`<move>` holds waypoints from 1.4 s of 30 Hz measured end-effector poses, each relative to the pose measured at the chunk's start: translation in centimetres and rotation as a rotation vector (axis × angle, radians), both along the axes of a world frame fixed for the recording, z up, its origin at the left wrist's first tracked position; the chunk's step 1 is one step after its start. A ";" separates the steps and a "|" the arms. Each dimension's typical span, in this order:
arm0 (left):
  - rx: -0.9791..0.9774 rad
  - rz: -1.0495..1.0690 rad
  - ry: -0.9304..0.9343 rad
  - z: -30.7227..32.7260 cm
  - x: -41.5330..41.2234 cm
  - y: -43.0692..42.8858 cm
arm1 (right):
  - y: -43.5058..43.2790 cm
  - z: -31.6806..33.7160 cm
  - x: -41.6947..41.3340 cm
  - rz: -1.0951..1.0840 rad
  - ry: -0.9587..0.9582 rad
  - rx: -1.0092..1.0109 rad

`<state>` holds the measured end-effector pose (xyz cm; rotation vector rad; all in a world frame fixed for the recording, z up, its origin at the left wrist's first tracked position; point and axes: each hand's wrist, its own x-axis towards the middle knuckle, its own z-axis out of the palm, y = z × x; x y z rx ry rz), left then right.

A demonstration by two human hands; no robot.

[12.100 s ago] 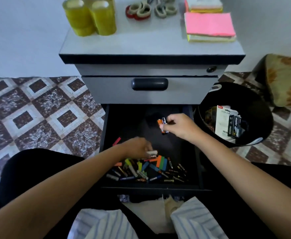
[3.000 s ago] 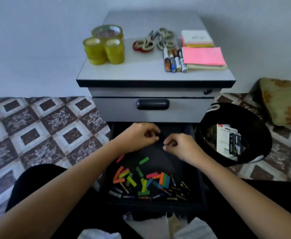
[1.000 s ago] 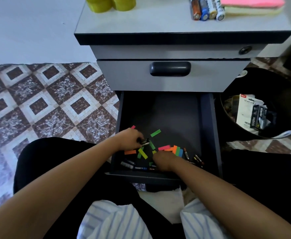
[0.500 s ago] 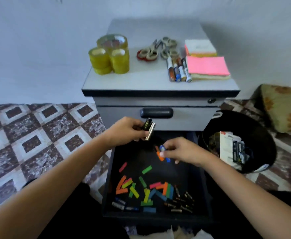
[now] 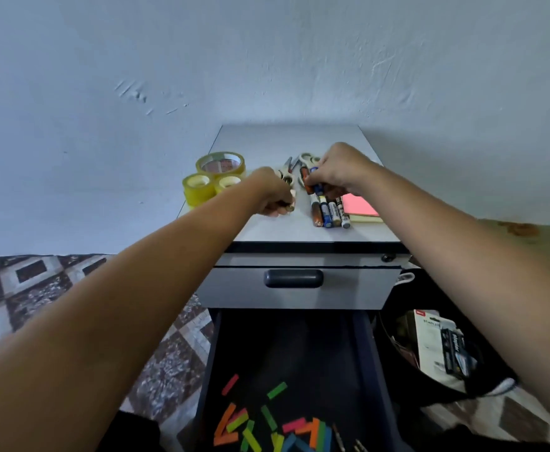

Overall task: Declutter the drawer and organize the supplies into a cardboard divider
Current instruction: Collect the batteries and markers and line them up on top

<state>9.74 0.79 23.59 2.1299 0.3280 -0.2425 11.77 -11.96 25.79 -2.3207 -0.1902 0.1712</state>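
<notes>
batteries (image 5: 311, 182) carried up, drawer (image 5: 299, 347) to cabinet top (image 5: 267, 231)

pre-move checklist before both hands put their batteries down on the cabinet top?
1. Right hand grips batteries: ok.
2. Left hand grips a battery: ok, a metal end shows; how many it holds, cannot tell.
3. Bare spot on the cabinet top, left of the battery row: ok.
4. Row lies side by side, ends lined up: ok.
5. Cardboard divider ready: not ok, none in view.
6. Drawer cleared: not ok, coloured strips lie in it.
</notes>
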 end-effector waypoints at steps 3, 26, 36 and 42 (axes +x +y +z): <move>0.044 0.010 0.048 -0.6 0.8 0.0 | 1.4 -0.5 1.5 -0.001 -0.005 -0.188; 0.571 -0.190 -0.309 -2.2 0.8 0.8 | 1.4 -3.1 4.7 0.044 -0.204 -0.383; 0.538 -0.160 -0.363 -3.2 1.4 1.1 | 0.7 -3.2 3.9 0.055 -0.251 -0.295; 0.495 -0.148 -0.389 -3.0 0.3 1.2 | -0.3 -1.8 0.8 0.054 -0.300 -0.167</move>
